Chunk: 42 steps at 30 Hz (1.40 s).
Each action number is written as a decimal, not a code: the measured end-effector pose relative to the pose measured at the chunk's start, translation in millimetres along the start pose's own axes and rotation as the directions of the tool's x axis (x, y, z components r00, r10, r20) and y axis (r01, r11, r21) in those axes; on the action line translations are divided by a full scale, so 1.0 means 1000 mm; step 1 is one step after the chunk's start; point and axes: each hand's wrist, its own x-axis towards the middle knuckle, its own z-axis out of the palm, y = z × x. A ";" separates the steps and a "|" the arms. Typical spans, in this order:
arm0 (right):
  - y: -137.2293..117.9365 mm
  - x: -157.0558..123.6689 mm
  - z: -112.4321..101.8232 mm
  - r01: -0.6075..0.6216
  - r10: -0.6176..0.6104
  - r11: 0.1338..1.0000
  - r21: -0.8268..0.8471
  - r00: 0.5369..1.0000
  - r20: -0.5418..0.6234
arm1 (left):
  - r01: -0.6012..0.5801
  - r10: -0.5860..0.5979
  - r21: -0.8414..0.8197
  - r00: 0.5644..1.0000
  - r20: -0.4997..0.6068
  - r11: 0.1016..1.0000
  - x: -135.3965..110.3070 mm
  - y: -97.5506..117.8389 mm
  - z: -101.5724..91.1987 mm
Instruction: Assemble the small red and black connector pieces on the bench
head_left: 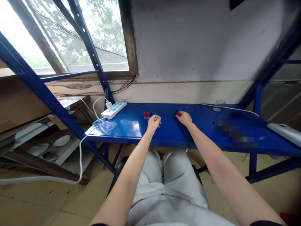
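Toward the left of the blue tabletop, my left hand [154,121] rests with its fingers curled in, and nothing shows between them. Just behind it stands a small dark tube [151,113], beside two red tubes with pale lower ends: one red tube [148,115] and another red tube [144,115]. My right hand [184,118] is closed at the fingertips on a small red-and-black piece [176,112], partly covered by the fingers. Past that hand, several tiny clear or metallic pieces [189,109] sit in short rows. Their exact kind is too small to tell.
A white power strip [114,110] with a plugged-in charger lies at the table's left end. Toward the right are a clear glass [218,105], a blurred-out dark object [235,133] and a white device [285,132]. Blue metal posts [258,99] frame both sides.
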 end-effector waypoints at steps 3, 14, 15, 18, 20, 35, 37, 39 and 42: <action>-0.001 0.000 -0.001 -0.001 0.001 1.000 -0.024 1.000 0.015 | 0.003 -0.003 -0.003 1.000 0.001 1.000 -0.001 0.001 0.000; -0.005 -0.001 -0.006 -0.001 0.006 0.998 -0.068 0.997 0.076 | 0.012 -0.012 0.006 1.000 0.003 1.000 0.002 -0.003 0.000; -0.005 -0.001 -0.007 0.000 0.006 0.997 -0.074 0.997 0.079 | 0.012 -0.012 0.008 1.000 0.002 1.000 0.002 -0.003 0.000; -0.004 0.003 -0.009 0.005 0.003 0.997 -0.076 0.994 0.113 | 0.009 -0.009 0.011 1.000 0.005 1.000 0.001 -0.002 0.000; -0.003 0.007 -0.011 0.011 0.000 0.998 -0.069 0.987 0.159 | 0.008 -0.008 0.016 1.000 0.010 1.000 0.001 -0.002 0.000; 0.004 -0.001 -0.017 -0.089 0.096 0.992 -0.085 0.992 0.084 | 0.001 -0.001 0.003 1.000 -0.002 1.000 0.002 -0.004 0.000; 0.002 -0.002 -0.017 -0.100 0.108 0.990 -0.098 0.991 0.081 | -0.004 0.004 -0.015 1.000 -0.031 1.000 0.003 -0.004 0.000; 0.000 -0.002 -0.018 -0.107 0.117 0.988 -0.112 0.990 0.084 | -0.025 0.021 -0.053 0.996 -0.082 0.998 0.004 -0.004 -0.001; -0.001 -0.003 -0.018 -0.111 0.121 0.986 -0.121 0.989 0.085 | -0.080 0.050 -0.122 0.971 -0.235 0.989 0.004 -0.003 -0.004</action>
